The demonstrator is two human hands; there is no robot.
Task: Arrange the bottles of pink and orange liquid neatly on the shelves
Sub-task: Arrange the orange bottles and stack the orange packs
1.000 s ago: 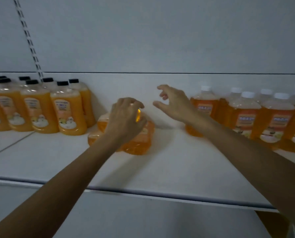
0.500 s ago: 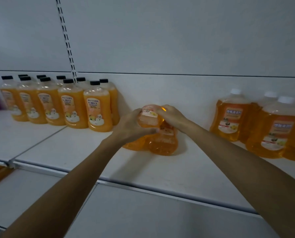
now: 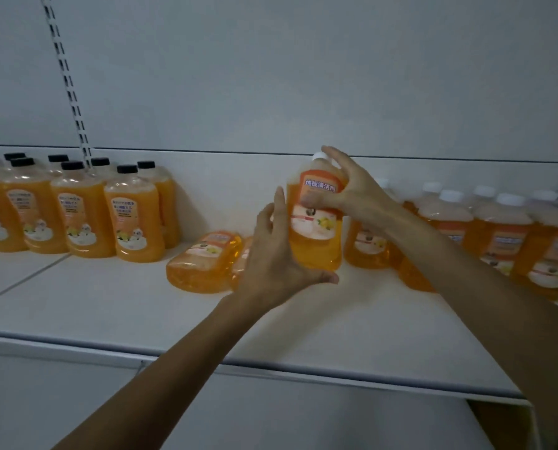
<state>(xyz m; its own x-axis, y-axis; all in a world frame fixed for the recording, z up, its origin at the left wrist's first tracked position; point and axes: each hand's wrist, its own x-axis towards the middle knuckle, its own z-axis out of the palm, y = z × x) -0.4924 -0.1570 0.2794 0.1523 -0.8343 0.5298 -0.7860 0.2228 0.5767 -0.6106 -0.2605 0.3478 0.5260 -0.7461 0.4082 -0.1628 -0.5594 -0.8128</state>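
An orange bottle with a white cap [image 3: 315, 235] is held upright above the white shelf [image 3: 141, 303]. My right hand [image 3: 345, 190] grips its upper part around the label. My left hand [image 3: 277, 251] cups its lower left side, thumb under the base, fingers partly straight. Two more orange bottles lie on their sides just left of it, one in front [image 3: 203, 261] and one [image 3: 241, 258] mostly hidden behind my left hand.
Several black-capped orange bottles [image 3: 134, 216] stand in rows at the left. Several white-capped orange bottles [image 3: 505, 235] stand in rows at the right, behind my right forearm. A slotted upright [image 3: 69, 79] runs up the back wall. A lower shelf [image 3: 303, 417] lies below.
Both hands have lifted one bottle off the lying pile and turned it upright, moving it right. The view has shifted, bringing more white-capped bottles in at the right.
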